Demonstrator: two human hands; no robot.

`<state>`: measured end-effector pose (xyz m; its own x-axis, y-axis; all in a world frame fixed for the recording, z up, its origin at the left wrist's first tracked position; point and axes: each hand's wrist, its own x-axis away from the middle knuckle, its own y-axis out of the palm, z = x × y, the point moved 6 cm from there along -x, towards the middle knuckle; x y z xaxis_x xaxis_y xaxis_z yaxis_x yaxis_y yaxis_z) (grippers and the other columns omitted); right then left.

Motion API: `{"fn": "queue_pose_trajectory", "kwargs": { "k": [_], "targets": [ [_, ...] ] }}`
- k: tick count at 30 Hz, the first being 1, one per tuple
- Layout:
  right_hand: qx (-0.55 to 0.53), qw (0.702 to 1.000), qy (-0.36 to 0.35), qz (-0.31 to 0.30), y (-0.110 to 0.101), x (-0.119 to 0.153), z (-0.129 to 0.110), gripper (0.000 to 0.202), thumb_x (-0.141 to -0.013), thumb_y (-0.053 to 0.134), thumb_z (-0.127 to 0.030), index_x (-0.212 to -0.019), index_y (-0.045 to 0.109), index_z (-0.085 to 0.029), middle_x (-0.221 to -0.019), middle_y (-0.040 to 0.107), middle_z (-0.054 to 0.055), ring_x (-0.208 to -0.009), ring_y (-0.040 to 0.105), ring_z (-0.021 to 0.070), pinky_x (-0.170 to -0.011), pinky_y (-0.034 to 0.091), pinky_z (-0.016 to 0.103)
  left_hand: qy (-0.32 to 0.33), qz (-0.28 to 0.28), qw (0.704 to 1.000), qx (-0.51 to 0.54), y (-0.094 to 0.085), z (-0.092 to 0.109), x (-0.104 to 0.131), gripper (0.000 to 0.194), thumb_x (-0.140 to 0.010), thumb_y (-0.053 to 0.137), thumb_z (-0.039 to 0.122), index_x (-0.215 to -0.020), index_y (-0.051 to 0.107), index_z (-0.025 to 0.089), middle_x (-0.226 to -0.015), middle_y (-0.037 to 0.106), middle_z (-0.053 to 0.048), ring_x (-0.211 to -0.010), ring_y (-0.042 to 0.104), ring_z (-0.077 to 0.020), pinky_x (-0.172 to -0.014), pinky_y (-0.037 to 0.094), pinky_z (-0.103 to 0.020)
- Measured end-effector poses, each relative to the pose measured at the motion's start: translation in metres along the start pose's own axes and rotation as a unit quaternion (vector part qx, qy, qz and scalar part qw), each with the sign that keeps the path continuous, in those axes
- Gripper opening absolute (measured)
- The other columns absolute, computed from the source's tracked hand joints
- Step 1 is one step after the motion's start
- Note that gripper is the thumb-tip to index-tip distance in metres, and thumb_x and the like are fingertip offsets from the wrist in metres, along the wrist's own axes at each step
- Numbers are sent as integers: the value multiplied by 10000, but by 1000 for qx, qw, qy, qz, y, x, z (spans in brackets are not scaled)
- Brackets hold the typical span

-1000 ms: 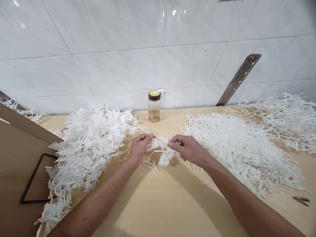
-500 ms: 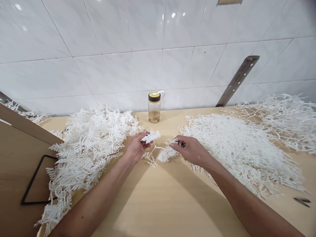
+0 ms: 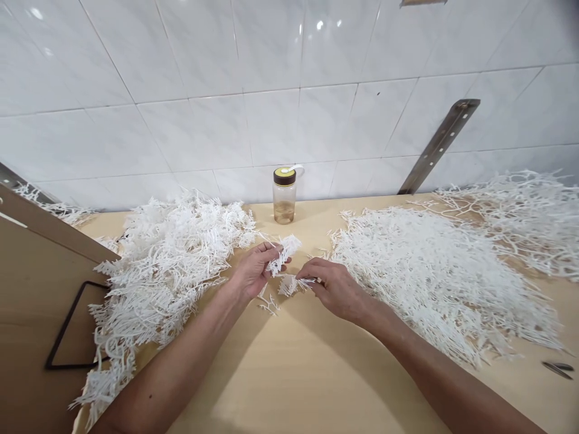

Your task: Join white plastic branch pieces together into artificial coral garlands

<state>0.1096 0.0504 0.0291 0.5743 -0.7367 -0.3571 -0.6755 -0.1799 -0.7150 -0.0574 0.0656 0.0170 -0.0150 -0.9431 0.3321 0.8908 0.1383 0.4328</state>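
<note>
My left hand point(image 3: 254, 270) is closed on a white branched plastic piece point(image 3: 284, 253), with its comb-like tips sticking up past thumb and fingers. Fingers of my right hand point(image 3: 337, 289) pinch thin white plastic strands point(image 3: 304, 282) just to the right and slightly nearer me. Whether a tool also sits inside the right hand is hidden. Under the left hand, a bare forked white stem point(image 3: 270, 305) hangs over the table. To the left lies a heap of tangled white branched pieces point(image 3: 176, 259); a heap of loose short white strands point(image 3: 434, 265) spreads on the right.
A clear bottle point(image 3: 284, 202) with a yellow-and-dark lid stands at the back of the wooden table point(image 3: 289, 374). Bare white stems point(image 3: 534, 211) pile at the far right. A brown board point(image 3: 40, 301) with a black loop handle borders the left. Small dark snips point(image 3: 558, 369) lie at right.
My right hand has come left and toward me with the strands. My left hand has moved slightly right, and the branched piece in it is turned more upright.
</note>
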Motion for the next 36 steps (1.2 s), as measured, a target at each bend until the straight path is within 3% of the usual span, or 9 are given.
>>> {"fn": "queue_pose_trajectory", "kwargs": {
  "k": [8,12,16,19,23,26,30,36],
  "targets": [
    [36,999,-37,-14,10,4,-4,382,-808,498,-6,-1020,732,-221,-1061,705,77,-936,678,208,-825,547,357,12,41,996,80,-6,6,-3,100,-738,732,123,-766,636,130,-686,638,-2,-561,631,-114,-555,520,-230],
    [18,998,-46,-39,21,6,-10,349,-817,512,-15,-1012,724,-211,-1070,701,82,-959,676,207,-849,539,358,8,55,998,35,-8,8,0,91,-741,716,92,-753,629,117,-752,685,-55,-655,682,-160,-638,557,-281],
    [-14,999,-28,-28,25,8,-13,344,-826,502,-19,-1035,702,-205,-1028,716,69,-935,683,199,-831,540,342,10,24,999,-38,-6,16,5,180,-732,758,123,-719,579,130,-806,708,-109,-768,718,-232,-705,568,-356],
    [-28,998,-40,-24,29,9,-18,312,-857,487,-34,-1025,690,-201,-1011,715,71,-903,684,190,-806,542,327,4,15,1000,-26,-2,18,8,146,-755,730,113,-752,585,123,-837,718,-132,-811,725,-251,-775,574,-400],
    [-16,993,-109,-36,41,12,-32,290,-889,460,-36,-985,690,-184,-997,707,89,-921,667,196,-810,543,326,-6,31,997,71,8,1,12,46,-826,601,78,-790,603,106,-903,718,-152,-855,720,-241,-837,568,-398],
    [-24,987,-154,-36,51,18,-45,290,-888,453,-24,-939,694,-178,-927,708,85,-886,653,192,-773,541,303,13,38,994,104,13,-21,11,104,-791,665,93,-761,579,143,-843,696,-76,-800,695,-175,-822,555,-336],
    [-21,983,-179,-43,59,27,-58,296,-880,458,-18,-957,699,-171,-902,704,78,-813,637,178,-726,534,281,55,24,993,97,14,-41,8,272,-665,829,203,-750,573,167,-749,644,12,-721,640,-107,-751,512,-239],
    [1,983,-176,-53,65,33,-63,277,-901,464,-29,-978,696,-160,-954,706,88,-904,629,193,-797,543,302,59,-35,997,42,13,-44,0,346,-603,871,267,-792,599,169,-751,659,14,-709,633,-110,-701,474,-224]
  ]
}}
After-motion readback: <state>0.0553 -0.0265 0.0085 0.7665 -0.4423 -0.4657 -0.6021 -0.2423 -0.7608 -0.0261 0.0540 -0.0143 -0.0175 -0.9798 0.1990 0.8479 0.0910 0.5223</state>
